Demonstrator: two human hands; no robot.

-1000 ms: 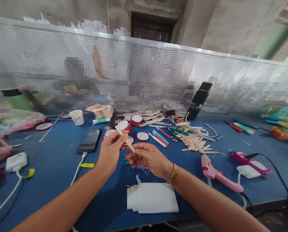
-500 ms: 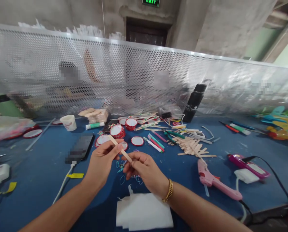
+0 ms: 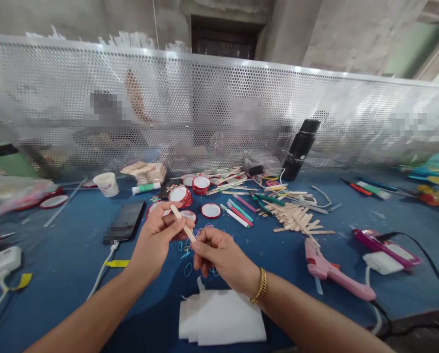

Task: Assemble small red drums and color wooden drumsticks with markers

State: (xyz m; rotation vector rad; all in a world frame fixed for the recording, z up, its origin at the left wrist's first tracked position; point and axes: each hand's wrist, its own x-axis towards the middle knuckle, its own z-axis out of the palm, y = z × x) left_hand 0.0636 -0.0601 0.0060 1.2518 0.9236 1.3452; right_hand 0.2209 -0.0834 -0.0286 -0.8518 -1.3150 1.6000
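Perforated metal partition (image 3: 212, 105) standing behind a blue counter (image 3: 289, 279), as I view it remotely through the head camera. Near the centre, one wooden craft stick (image 3: 183, 222) is held aslant above the counter. I see the left hand (image 3: 160, 238) pinching it between thumb and fingers along its upper part; the right hand (image 3: 219, 252), with a gold-coloured bracelet (image 3: 259, 286) at its wrist, closes thumb and fingertips on the lower end. Beneath the hands lie small coloured loops (image 3: 185, 254); nearer the front edge rests a folded white sheet (image 3: 226, 321). Beyond the hands I note red-rimmed discs (image 3: 211, 211), some stacked, with marker pens (image 3: 237, 215) beside them. To the right, a heap of loose craft sticks (image 3: 293, 216) lies near a pink glue gun (image 3: 337, 280). To the left, a black smartphone (image 3: 127, 219) is joined to a white cable (image 3: 103, 271), and a paper cup (image 3: 106, 185) stands beyond it.
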